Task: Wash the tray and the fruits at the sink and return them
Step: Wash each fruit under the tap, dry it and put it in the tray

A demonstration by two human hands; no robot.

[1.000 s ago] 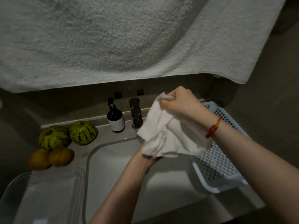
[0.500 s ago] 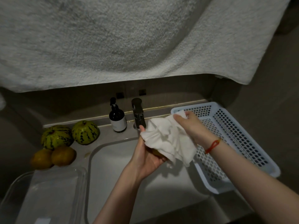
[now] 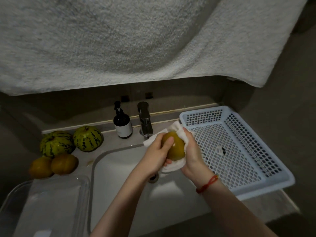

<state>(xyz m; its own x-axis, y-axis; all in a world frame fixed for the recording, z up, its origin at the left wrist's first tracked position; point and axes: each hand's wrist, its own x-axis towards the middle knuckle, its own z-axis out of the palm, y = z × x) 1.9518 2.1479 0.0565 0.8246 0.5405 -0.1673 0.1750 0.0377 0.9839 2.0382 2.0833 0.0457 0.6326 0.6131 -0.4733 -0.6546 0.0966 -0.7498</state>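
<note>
Left hand [image 3: 158,151]: curls round the orange fruit [image 3: 175,146] over the sink [image 3: 119,185], thumb across its top.
Right hand [image 3: 191,151]: cups the white cloth [image 3: 177,130] against the fruit; its fingertips are hidden.
Tray [image 3: 51,202]: clear, on the worktop at left, cut off by the frame edge.

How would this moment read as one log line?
step: drying fruit | left hand: holds orange fruit | right hand: cups white cloth | place: over sink
</note>
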